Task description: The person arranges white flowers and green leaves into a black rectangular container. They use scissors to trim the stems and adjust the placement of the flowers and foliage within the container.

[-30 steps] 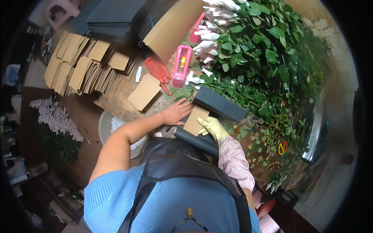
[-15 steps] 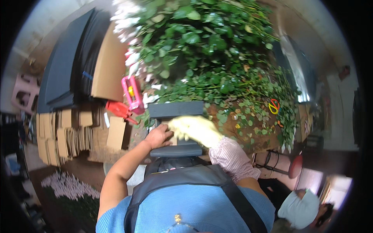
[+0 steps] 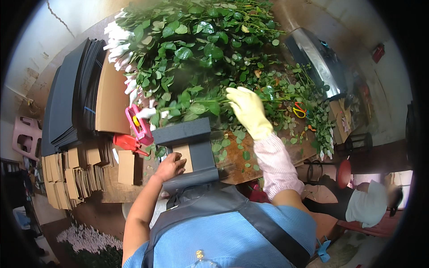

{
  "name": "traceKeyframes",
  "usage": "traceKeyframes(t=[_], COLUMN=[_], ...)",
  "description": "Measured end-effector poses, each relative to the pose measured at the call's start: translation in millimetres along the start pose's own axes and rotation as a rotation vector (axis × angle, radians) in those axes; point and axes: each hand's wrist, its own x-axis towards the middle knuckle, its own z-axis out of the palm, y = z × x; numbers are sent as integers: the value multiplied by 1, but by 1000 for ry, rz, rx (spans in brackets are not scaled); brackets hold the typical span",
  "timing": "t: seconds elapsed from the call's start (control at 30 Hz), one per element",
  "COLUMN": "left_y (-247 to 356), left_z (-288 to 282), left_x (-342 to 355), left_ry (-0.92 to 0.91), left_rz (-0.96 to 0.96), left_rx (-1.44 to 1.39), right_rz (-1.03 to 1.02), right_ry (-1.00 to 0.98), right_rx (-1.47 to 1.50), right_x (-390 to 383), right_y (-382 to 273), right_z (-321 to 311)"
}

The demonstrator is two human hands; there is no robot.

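My bare left hand (image 3: 171, 166) rests with its fingers a little apart on a small brown cardboard piece (image 3: 184, 157). That piece lies in a dark ribbed cardboard sheet (image 3: 204, 154), whose far and near ends are folded up. In a yellow rubber glove, my right hand (image 3: 248, 111) is farther off, over the near edge of the leafy pile. Its thumb and fingertips close around a rose stem (image 3: 210, 102), partly hidden by leaves. At the left of that stem a white-sleeved flower head (image 3: 145, 112) shows.
Rose stems (image 3: 201, 49) heap across the far table. Dark sheets (image 3: 67, 98) and small cardboard pieces (image 3: 76, 178) are stacked left. A pink tape dispenser (image 3: 139, 126) and red tool (image 3: 127, 143) lie nearer. Yellow-red scissors (image 3: 299, 110) lie right. Another person (image 3: 366, 203) is lower right.
My right hand has moved from the dark sheet out to the right and away, onto the leafy stems. My left hand stays on the cardboard piece. The whole view has shifted.
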Motion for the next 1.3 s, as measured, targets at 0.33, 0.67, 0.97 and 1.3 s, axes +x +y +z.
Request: traceKeyframes(t=[0.33, 0.67, 0.97, 1.3], left_y=[11, 9, 6, 1], left_z=[-12, -17, -15, 0], left_x=[-2, -4, -3, 1], left_ry=[72, -56, -79, 48], left_rz=[-291, -72, -42, -233], left_rx=[-519, -219, -168, -568], right_rz=[1172, 141, 571, 1186], right_ry=[-432, -543, -38, -889], right_rx=[1079, -118, 630, 320], right_x=[-182, -75, -29, -116], right_y=[45, 23, 0, -26], right_z=[25, 81, 45, 35])
